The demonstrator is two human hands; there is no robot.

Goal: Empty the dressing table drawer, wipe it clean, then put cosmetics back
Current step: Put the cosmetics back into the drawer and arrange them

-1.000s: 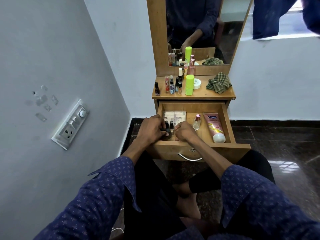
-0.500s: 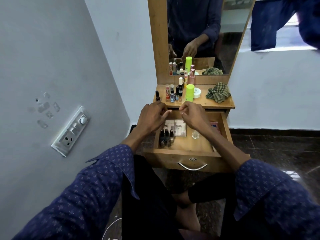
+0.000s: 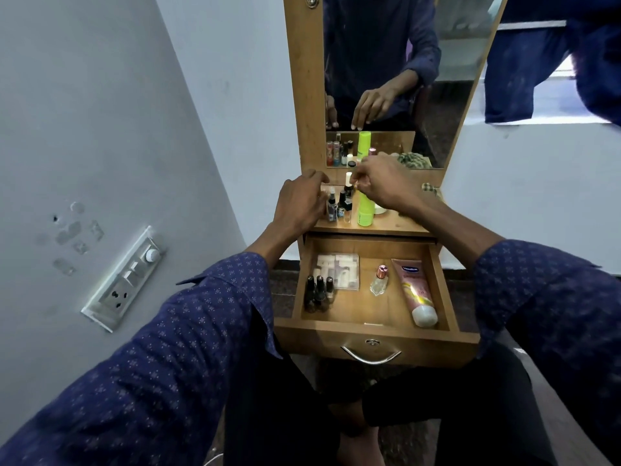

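Note:
The wooden drawer (image 3: 437,336) is pulled open. In it lie a pale makeup palette (image 3: 337,270), three dark nail polish bottles (image 3: 319,292), a small perfume bottle (image 3: 379,280) and a pink tube (image 3: 415,290). On the table top (image 3: 396,227) stand several small bottles (image 3: 337,206) and a lime green bottle (image 3: 365,210). My left hand (image 3: 299,205) hovers over the leftmost bottles with relaxed fingers. My right hand (image 3: 383,186) has curled fingers beside a white-capped bottle (image 3: 348,181). Whether it pinches the cap is unclear.
A checked cloth (image 3: 431,190) and a white jar (image 3: 379,210) sit on the table top behind my right arm. The mirror (image 3: 447,95) rises behind. A switch plate (image 3: 124,277) is on the left wall. My knees are under the drawer front.
Both hands rose out of the drawer, leaving the nail polish bottles standing there, and now reach over the bottles on the table top.

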